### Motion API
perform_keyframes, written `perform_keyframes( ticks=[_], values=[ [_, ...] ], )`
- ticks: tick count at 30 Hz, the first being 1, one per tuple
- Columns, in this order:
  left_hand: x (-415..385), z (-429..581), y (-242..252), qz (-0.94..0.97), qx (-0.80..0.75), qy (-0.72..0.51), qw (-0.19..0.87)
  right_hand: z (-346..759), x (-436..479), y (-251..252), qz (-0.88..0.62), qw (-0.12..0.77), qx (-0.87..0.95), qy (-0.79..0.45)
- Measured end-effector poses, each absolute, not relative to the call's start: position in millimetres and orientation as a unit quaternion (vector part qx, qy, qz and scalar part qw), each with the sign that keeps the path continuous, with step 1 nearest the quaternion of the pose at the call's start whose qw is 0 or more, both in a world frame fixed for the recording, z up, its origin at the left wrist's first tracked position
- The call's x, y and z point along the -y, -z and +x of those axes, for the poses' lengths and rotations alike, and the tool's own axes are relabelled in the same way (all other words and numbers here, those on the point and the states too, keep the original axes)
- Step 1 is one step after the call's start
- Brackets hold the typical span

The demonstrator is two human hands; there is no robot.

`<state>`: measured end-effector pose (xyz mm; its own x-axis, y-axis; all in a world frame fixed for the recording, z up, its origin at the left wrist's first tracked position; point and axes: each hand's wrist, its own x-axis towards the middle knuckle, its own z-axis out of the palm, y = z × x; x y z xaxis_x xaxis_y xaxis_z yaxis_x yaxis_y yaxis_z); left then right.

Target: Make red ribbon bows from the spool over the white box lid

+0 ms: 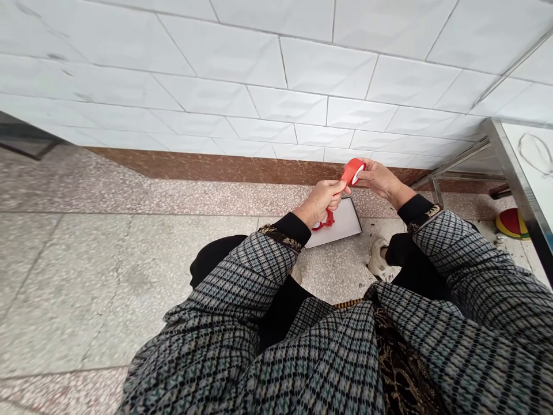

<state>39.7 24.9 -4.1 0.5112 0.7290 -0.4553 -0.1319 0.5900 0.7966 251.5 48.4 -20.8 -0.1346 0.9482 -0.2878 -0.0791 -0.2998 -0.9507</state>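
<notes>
A roll of red tape (pixel 352 168) with a white core is held up in front of the wall's base. My right hand (pixel 380 180) grips it, with a finger or thumb at the core. My left hand (pixel 320 203) is closed, pinching the tape's free end just left of the roll. Beneath the hands, a white board or shallow tray with a dark edge (pixel 343 226) lies on the floor. On it rests a red object (pixel 329 219) with a small white part, partly hidden by my left hand, so its kind is unclear.
A white tiled wall (pixel 311 112) with a brown marbled skirting (pixel 216 170) stands ahead. At right is a metal-framed table (pixel 503 150) with a loop of thin wire or string on top. A red, yellow and green round object (pixel 510 223) lies under it. My shoe (pixel 380 259) is near the board.
</notes>
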Motion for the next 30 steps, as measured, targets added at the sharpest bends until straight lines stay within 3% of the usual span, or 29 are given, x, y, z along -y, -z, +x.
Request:
perform_keyframes(
  ticks=[10, 16, 23, 27, 30],
  values=[
    [-25, 41, 9, 0.364, -0.423, -0.265, 0.786, 251, -46, 20, -0.494, 0.410, 0.400, -0.654],
    [-20, 44, 18, 0.403, -0.439, -0.354, 0.721, 246, -44, 26, -0.498, 0.396, 0.357, -0.684],
    [-26, 41, 19, 0.390, -0.364, -0.337, 0.776, 231, -33, 31, -0.463, 0.429, 0.285, -0.722],
    [-32, 33, 18, 0.374, -0.363, -0.302, 0.798, 232, -32, 32, -0.468, 0.398, 0.344, -0.710],
    [-37, 26, 17, 0.365, -0.374, -0.258, 0.813, 241, -37, 27, -0.490, 0.376, 0.496, -0.610]
  ],
)
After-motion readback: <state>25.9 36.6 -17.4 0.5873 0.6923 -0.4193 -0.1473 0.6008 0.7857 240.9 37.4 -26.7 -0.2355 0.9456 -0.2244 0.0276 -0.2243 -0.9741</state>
